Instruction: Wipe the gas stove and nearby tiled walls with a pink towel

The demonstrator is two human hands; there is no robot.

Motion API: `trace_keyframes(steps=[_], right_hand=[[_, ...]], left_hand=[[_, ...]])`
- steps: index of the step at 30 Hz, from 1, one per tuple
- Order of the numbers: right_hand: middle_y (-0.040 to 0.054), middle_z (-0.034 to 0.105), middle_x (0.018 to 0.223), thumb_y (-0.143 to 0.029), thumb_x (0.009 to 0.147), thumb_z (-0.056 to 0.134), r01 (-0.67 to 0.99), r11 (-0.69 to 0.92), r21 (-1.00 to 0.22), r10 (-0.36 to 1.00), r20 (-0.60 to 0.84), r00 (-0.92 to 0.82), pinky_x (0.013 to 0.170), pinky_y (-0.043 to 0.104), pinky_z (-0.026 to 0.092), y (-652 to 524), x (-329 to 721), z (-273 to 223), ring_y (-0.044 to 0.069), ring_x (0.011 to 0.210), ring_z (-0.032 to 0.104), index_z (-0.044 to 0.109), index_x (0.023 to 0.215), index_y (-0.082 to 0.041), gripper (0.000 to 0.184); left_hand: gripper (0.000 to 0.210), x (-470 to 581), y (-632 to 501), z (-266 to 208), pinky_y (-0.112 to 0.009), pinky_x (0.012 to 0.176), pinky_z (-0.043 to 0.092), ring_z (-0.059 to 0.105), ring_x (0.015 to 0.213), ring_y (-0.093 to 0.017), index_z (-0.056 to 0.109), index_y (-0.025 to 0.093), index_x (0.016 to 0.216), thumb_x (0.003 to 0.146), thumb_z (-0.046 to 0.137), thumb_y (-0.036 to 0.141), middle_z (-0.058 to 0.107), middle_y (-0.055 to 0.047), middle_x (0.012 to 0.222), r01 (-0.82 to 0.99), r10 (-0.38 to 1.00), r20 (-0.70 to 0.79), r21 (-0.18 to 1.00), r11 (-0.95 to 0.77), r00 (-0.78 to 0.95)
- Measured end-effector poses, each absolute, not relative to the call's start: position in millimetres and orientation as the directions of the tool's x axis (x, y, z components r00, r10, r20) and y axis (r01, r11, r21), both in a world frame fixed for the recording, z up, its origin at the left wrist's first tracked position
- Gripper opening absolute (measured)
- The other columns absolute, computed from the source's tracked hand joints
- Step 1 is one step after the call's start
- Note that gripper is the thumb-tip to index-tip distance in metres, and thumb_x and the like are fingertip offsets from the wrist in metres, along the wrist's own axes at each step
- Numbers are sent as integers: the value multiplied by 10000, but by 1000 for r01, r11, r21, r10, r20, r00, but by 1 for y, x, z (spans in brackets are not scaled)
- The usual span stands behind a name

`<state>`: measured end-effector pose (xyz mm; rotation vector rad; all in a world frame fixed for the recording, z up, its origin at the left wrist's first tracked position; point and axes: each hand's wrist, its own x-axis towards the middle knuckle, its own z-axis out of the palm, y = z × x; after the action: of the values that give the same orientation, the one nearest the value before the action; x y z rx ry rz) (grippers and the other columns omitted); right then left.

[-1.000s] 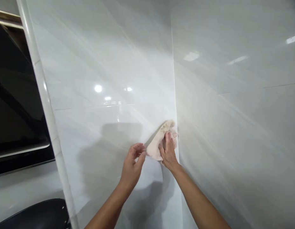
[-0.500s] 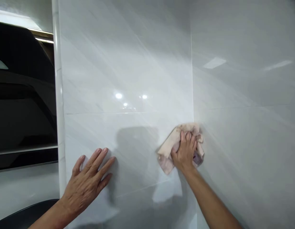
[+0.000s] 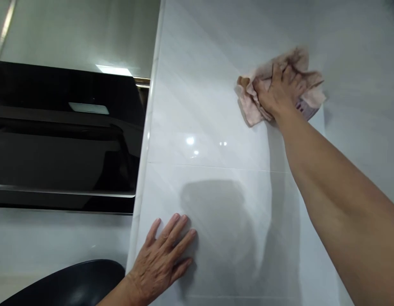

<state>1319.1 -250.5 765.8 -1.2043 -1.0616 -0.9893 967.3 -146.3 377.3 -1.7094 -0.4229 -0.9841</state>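
Up on the right, my right hand (image 3: pixel 280 91) presses a crumpled, pinkish, stained cloth (image 3: pixel 252 108) against the glossy light-grey tiled wall (image 3: pixel 203 106). The fingers bear down over the cloth's folds, close to the corner where two wall faces meet. Low on the same wall, my left hand (image 3: pixel 163 259) lies flat with its fingers spread, holding nothing. It is close to the wall's rounded left edge.
At the left is a glossy black appliance panel (image 3: pixel 56 161) with a silver strip. Below it curves the rim of a black pan-like vessel (image 3: pixel 85 276). The wall's edge trim (image 3: pixel 146 140) runs upright beside them. Lamp reflections and shadows fall on the tiles.
My right hand has slid the cloth upward along the wall from beside the lower corner. My left hand stays flat on the tiles. The view has turned left, showing more of the black panel.
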Motion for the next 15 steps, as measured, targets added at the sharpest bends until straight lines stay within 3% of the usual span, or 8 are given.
trace_keyframes(steps=[4, 8, 12, 15], right_hand=[[273, 22, 1693, -718, 969, 350, 988, 133, -78, -16, 997, 81, 1091, 790, -88, -244, 1249, 805, 580, 1504, -66, 103, 1629, -22, 991], [247, 46, 1701, -689, 940, 431, 976, 199, 85, -8, 996, -85, 1069, 770, -148, -234, 1174, 816, 568, 1498, -110, 147, 1609, -7, 997], [185, 108, 1714, -639, 973, 553, 912, 277, 302, 15, 948, -318, 1095, 733, -232, -224, 1114, 777, 487, 1536, -130, 237, 1563, 31, 947], [-2, 161, 1725, -596, 918, 695, 803, 430, 413, 18, 885, -465, 1162, 703, -244, -214, 1090, 716, 357, 1571, -150, 345, 1540, -136, 850]], left_hand=[[710, 964, -153, 379, -543, 1292, 32, 195, 1590, -312, 435, 264, 1558, 930, 626, 534, 386, -120, 1656, 672, -156, 730, -677, -300, 666], [750, 961, -154, 378, -555, 1285, 77, 206, 1584, -345, 416, 239, 1567, 924, 617, 568, 334, -146, 1676, 655, -170, 736, -666, -357, 655], [748, 959, -150, 372, -550, 1289, 97, 161, 1593, -359, 432, 223, 1556, 906, 660, 513, 333, -145, 1677, 656, -223, 765, -637, -405, 605], [746, 958, -147, 367, -549, 1293, 108, 121, 1601, -356, 436, 235, 1549, 884, 688, 458, 292, -130, 1697, 644, -275, 782, -618, -450, 559]])
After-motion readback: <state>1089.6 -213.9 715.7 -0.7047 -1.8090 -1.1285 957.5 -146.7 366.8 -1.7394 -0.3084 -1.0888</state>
